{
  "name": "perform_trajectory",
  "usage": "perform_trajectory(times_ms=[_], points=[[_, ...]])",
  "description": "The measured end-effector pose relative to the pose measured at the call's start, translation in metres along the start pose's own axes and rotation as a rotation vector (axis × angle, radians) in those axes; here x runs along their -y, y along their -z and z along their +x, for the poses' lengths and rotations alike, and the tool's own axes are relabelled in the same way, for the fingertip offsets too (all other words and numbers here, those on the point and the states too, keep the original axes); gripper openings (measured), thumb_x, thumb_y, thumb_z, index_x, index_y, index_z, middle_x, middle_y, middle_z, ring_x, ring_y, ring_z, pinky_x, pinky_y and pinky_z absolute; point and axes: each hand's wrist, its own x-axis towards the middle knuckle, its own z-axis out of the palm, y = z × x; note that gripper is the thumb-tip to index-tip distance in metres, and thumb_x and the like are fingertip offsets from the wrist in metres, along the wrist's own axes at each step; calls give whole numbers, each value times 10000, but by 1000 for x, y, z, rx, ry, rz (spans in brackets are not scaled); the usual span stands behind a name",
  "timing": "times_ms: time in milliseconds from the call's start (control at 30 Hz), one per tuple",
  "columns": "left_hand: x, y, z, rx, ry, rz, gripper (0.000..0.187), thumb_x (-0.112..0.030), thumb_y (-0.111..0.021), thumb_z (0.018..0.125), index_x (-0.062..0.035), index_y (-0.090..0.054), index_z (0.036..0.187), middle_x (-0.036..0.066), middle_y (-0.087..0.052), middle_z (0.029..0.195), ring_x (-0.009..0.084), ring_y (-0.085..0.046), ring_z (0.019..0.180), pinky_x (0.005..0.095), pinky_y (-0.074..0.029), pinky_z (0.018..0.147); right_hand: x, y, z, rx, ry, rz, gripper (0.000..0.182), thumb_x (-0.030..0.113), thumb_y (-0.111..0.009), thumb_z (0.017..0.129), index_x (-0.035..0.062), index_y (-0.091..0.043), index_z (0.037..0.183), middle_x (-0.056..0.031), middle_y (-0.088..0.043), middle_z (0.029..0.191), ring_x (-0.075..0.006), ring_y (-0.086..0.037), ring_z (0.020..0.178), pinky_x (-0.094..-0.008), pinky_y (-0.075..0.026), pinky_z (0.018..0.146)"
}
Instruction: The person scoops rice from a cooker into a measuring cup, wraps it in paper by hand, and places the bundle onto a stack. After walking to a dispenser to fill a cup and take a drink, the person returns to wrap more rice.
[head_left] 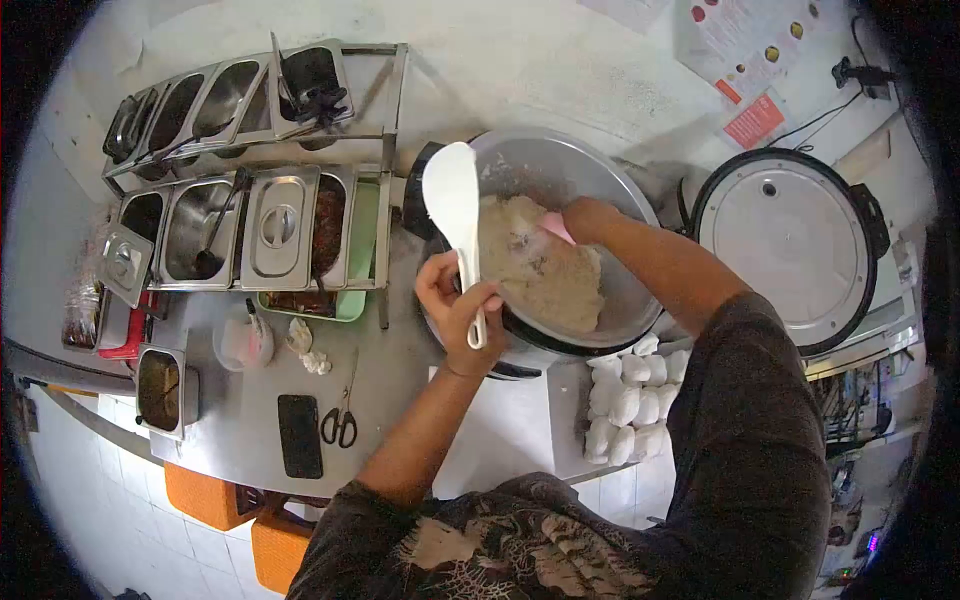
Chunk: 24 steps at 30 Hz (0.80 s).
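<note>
My left hand (462, 305) is closed round the handle of a white rice paddle (452, 195), whose broad blade points up beside the rim of a large grey cooker pot (630, 190). Cooked rice (555, 285) fills much of the pot's bottom. Inside the pot, my right hand (588, 220) grips a pink plastic tool (557, 228) against the rice. Its exact kind is hidden by the hand and the rice. Close to the pot's front lie several white wrapped bundles (628, 405).
The cooker's round lid (790, 250) is at the right. Steel food pans (200, 230) stand on a two-level rack at the left. Scissors (340, 428), a black phone (300, 436), a plastic tub (242, 342) and a small steel pan (160, 390) are on the counter. Orange stools (205, 497) stand below.
</note>
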Motion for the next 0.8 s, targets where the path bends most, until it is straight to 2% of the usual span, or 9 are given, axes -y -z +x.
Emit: perform_trajectory(times_ms=[67,133,233,300,400,500,600,700,800], points=[[3,0,-4,-22,-21,35,297,-392,-587,1010,-104,-646,1052,191,-390,1314,292,-524,1101,406,-443,946,-20,-38,22,32,53,20,281,204,-625,876,2,-685,1062,-223,-717,991,-410,-695,931,-512,-546,773],[6,-1,-4,-33,-42,63,304,-402,-571,1016,-108,-635,1061,195,-398,1302,303,-507,1123,413,-443,942,-27,-47,20,144,31,46,265,214,-623,875,19,-693,1040,-222,-725,935,-412,-699,884,-514,-542,753],[5,2,-2,-10,-53,65,321,-413,-543,1027,-104,-617,1073,197,-404,1289,308,-490,1143,426,-437,947,-3,1,-39,374,-52,157,303,286,-522,932,53,-685,1037,-231,-714,895,-421,-692,832,-507,-528,729],[3,5,0,1,-34,81,333,-420,-531,1030,-101,-613,1073,200,-401,1289,305,-494,1136,426,-430,957,1,20,-52,342,3,298,308,281,-513,935,56,-697,1038,-229,-716,857,-431,-692,810,-516,-525,721],[1,2,0,-7,-19,65,348,-427,-514,1035,-92,-605,1066,202,-402,1282,305,-498,1126,427,-423,965,0,16,-39,-187,-16,189,309,268,-529,927,38,-711,1023,-226,-722,908,-425,-701,864,-517,-532,743],[1,-1,3,-6,-53,73,345,-421,-507,1038,-87,-588,1068,206,-402,1276,306,-497,1121,431,-420,966,36,-5,-27,-170,-118,249,267,228,-577,914,14,-712,998,-235,-716,957,-426,-696,926,-516,-537,781],[4,5,-2,22,-70,96,341,-416,-528,1029,-84,-595,1071,202,-388,1287,314,-486,1141,434,-425,970,56,-7,-29,-31,0,280,252,210,-613,907,0,-703,1011,-255,-704,1004,-430,-679,990,-514,-536,820],[5,6,-5,11,-70,57,304,-379,-568,1016,-85,-617,1074,193,-366,1302,327,-467,1181,431,-436,981,63,-16,-32,-60,110,197,272,234,-682,848,23,-728,1013,-255,-714,983,-413,-698,939,-494,-548,796],[6,6,-7,-8,-71,54,308,-385,-553,1019,-89,-609,1082,199,-360,1315,326,-464,1177,436,-426,986,68,-6,-51,45,114,335,274,232,-625,915,-12,-698,1016,-272,-696,996,-428,-675,963,-494,-520,827]])
